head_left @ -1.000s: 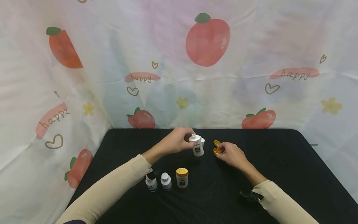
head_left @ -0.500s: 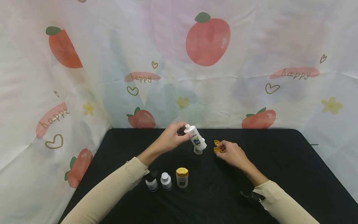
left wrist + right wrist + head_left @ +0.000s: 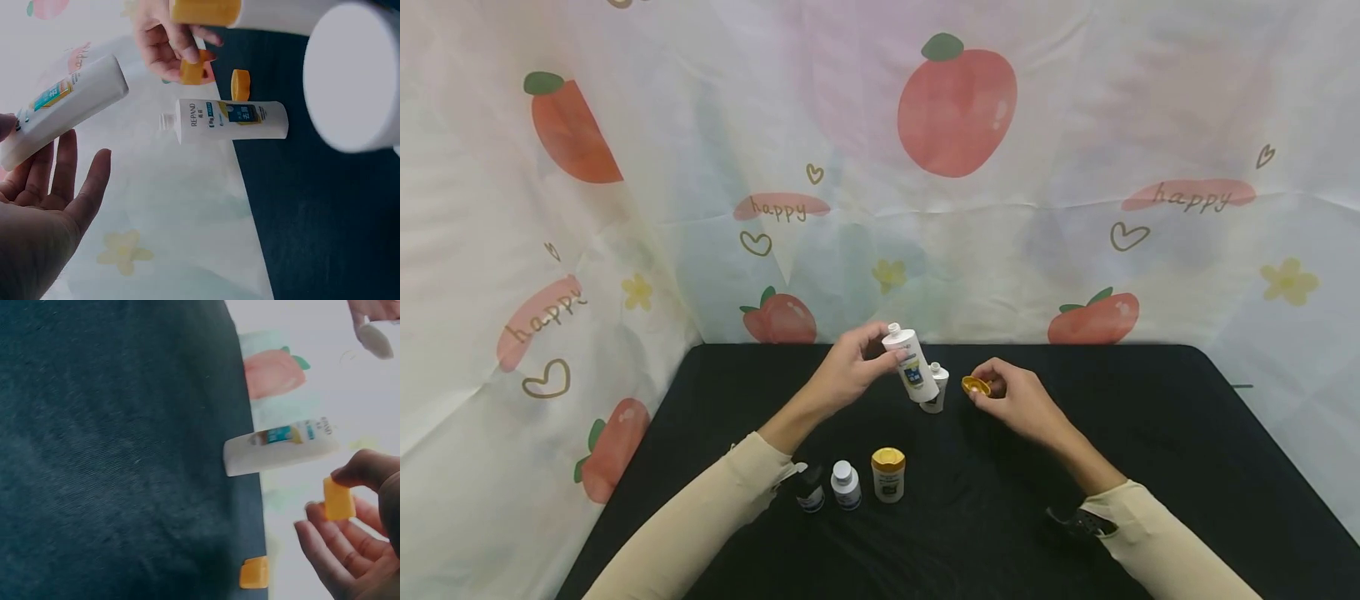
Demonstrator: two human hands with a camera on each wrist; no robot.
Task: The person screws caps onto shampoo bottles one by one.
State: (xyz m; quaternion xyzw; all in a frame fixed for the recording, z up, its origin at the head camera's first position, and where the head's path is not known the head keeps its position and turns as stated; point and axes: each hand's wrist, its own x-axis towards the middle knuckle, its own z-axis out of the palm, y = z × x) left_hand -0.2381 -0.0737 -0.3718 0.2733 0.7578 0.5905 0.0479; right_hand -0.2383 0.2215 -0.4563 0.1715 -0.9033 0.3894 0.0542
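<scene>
Over the black tabletop (image 3: 1150, 433), the left hand (image 3: 852, 367) is gripping the held white bottle (image 3: 910, 367) between thumb and fingers, and the right hand (image 3: 1021, 402) is pinching the raised yellow cap (image 3: 339, 500). The held white bottle, uncapped, is leaning in the air; compared with half a second ago, it is hanging slightly farther left, so the standing white bottle (image 3: 937, 388), also uncapped, is showing its neck. The raised yellow cap is coming nearer to it, while the resting yellow cap (image 3: 254, 573) is lying on the tabletop.
</scene>
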